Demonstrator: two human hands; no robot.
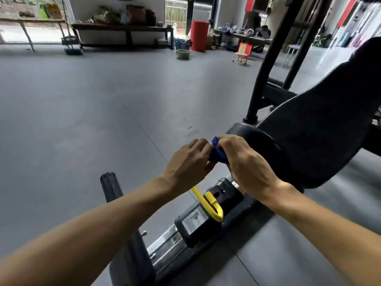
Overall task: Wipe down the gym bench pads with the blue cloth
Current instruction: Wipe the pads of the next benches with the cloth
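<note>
Both forearms fill the bottom of my view, reaching to where the hands meet. My left hand (pixel 186 159) and right hand (pixel 245 164) both pinch the bunched blue cloth (pixel 217 154), fingers curled round it from either side. Just beyond my right fingers sits the round black pad (pixel 253 139), with the long seat pad (pixel 321 129) running up and away to the right. Below my fingers hangs a yellow handle (pixel 208 204) on the frame. I judge the right hand nearer, so it should lead the wiping.
</note>
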